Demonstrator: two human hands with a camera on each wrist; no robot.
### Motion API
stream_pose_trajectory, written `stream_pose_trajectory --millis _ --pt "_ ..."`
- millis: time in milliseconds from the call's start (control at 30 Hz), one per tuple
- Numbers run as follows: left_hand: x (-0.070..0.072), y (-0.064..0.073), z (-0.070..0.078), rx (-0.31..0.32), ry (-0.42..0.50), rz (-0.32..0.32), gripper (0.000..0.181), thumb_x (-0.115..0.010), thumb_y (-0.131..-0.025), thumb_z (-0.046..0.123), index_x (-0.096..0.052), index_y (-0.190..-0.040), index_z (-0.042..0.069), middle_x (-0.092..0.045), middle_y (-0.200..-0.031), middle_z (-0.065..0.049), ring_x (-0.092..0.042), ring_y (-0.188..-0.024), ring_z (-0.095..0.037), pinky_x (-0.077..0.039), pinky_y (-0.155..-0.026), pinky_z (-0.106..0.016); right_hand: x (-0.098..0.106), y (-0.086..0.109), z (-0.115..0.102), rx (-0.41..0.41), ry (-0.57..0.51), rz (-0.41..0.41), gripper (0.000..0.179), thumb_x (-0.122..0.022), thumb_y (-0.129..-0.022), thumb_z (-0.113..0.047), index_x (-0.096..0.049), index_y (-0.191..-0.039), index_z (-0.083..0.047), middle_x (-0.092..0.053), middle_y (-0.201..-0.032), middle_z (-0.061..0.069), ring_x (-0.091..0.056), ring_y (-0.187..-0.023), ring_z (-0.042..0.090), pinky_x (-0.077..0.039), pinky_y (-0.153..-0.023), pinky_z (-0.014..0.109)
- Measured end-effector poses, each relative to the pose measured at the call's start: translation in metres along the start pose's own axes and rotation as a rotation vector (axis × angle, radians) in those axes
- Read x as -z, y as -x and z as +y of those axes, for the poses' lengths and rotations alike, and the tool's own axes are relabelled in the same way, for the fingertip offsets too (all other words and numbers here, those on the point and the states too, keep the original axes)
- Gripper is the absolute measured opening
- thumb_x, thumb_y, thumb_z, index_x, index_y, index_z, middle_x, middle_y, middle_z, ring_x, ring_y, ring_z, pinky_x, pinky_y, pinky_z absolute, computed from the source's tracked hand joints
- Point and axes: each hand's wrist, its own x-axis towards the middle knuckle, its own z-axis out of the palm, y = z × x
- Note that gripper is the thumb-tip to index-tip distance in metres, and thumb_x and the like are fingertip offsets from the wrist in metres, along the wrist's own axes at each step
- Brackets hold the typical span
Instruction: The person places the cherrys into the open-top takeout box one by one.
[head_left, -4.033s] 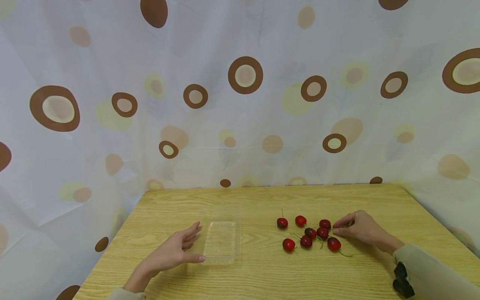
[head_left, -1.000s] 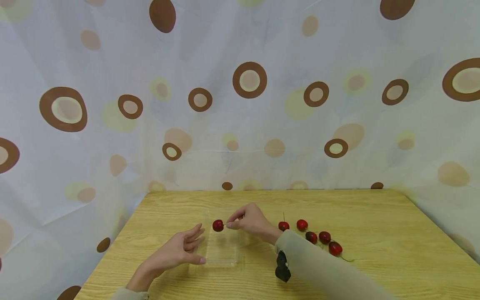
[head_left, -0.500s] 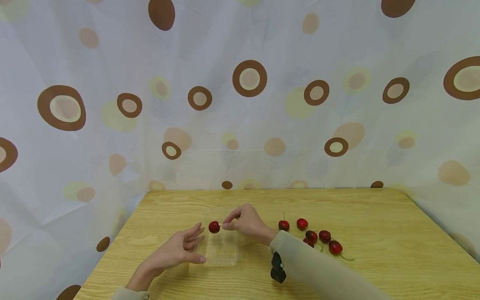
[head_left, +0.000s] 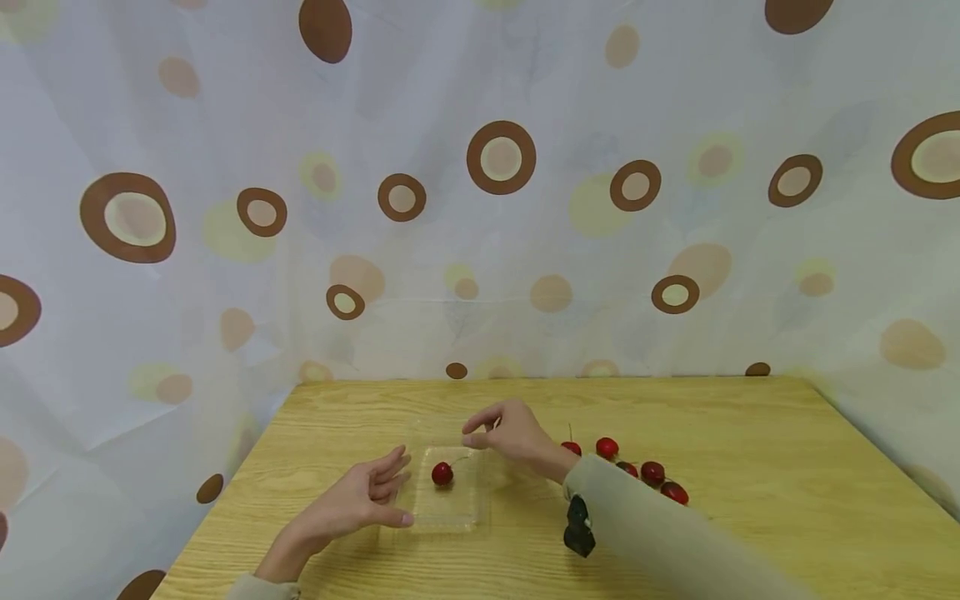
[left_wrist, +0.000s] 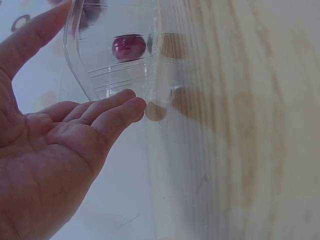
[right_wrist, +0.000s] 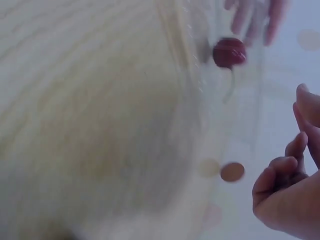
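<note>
A clear plastic box [head_left: 459, 527] sits on the wooden table, and one dark red cherry [head_left: 442, 474] with its stem lies inside it. My left hand [head_left: 358, 502] stays at the box's left side, fingers extended and thumb apart. In the left wrist view its fingertips [left_wrist: 131, 102] are right at the box's clear wall, with the cherry [left_wrist: 129, 47] seen through the plastic. My right hand [head_left: 512, 433] hovers by the box's right back corner and holds nothing. The right wrist view shows its fingers [right_wrist: 282, 165] loosely bent, the cherry [right_wrist: 230, 52] away from them.
Several more cherries [head_left: 652, 474] lie on the table [head_left: 750, 450] to the right, some partly covered by the right sleeve [head_left: 645, 525]. A pale curtain [head_left: 555, 233] with brown and yellow spots hangs behind the table and along its sides.
My right hand brought a cherry by its stem from the group on the right, let it go inside the box and drew back slightly rightward. The left hand has kept its place.
</note>
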Motion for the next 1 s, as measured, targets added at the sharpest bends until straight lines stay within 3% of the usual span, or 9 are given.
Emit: stream_pose_trajectory --millis 133,333,567,700,800,1000 --pt "-0.001 -0.002 -0.001 0.003 0.000 -0.004 0.104 -0.079 -0.096 0.013 -0.005 -0.166 -0.006 -0.014 -0.169 -0.031 -0.025 -0.153 -0.046 -0.035 -0.120 -0.047 0.041 0.010 -0.005 0.026 0.017 -0.005 0.017 -0.081 -0.096 -0.019 -0.083 -0.106 -0.005 -0.070 -0.096 0.003 -0.052 -0.075 0.022 -0.044 -0.065 0.034" --pt "-0.001 -0.003 0.001 0.002 -0.012 -0.002 0.104 -0.080 -0.096 0.013 -0.005 -0.166 -0.006 -0.014 -0.169 -0.031 -0.025 -0.153 -0.047 -0.034 -0.120 -0.048 0.108 0.034 -0.001 0.070 0.069 0.007 0.023 -0.078 -0.099 -0.022 -0.081 -0.114 -0.004 -0.074 -0.111 0.008 -0.061 -0.084 0.025 -0.053 -0.074 0.039" --pt "-0.001 -0.001 0.000 -0.001 -0.002 -0.006 0.104 -0.080 -0.096 0.012 -0.005 -0.166 -0.006 -0.013 -0.169 -0.032 -0.026 -0.153 -0.047 -0.031 -0.121 -0.050 0.172 0.078 0.028 -0.055 0.155 0.054 0.031 -0.078 -0.098 -0.030 -0.081 -0.119 -0.006 -0.071 -0.112 0.010 -0.055 -0.084 0.025 -0.051 -0.076 0.039" --pt "-0.002 -0.002 -0.001 0.005 0.010 -0.009 0.105 -0.080 -0.096 0.012 -0.004 -0.166 -0.005 -0.014 -0.169 -0.031 -0.025 -0.153 -0.046 -0.032 -0.121 -0.048 0.195 0.107 0.055 -0.121 0.200 0.041 0.038 -0.076 -0.100 -0.032 -0.078 -0.125 -0.004 -0.070 -0.122 0.012 -0.060 -0.095 0.024 -0.054 -0.083 0.043" --pt "-0.001 -0.002 -0.002 0.006 0.018 -0.015 0.105 -0.080 -0.096 0.011 -0.004 -0.166 -0.006 -0.013 -0.170 -0.031 -0.024 -0.153 -0.046 -0.033 -0.121 -0.047 0.206 0.127 0.074 -0.169 0.198 0.015 0.040 -0.076 -0.100 -0.031 -0.076 -0.127 -0.002 -0.072 -0.120 0.012 -0.061 -0.097 0.024 -0.055 -0.084 0.044" --pt "-0.002 -0.001 0.000 -0.007 0.012 -0.022 0.104 -0.079 -0.096 0.010 -0.003 -0.166 -0.007 -0.012 -0.169 -0.032 -0.024 -0.153 -0.047 -0.032 -0.121 -0.047 0.213 0.161 0.099 -0.226 0.193 -0.026 0.037 -0.078 -0.098 -0.028 -0.078 -0.123 -0.001 -0.074 -0.113 0.008 -0.059 -0.092 0.020 -0.051 -0.073 0.034"
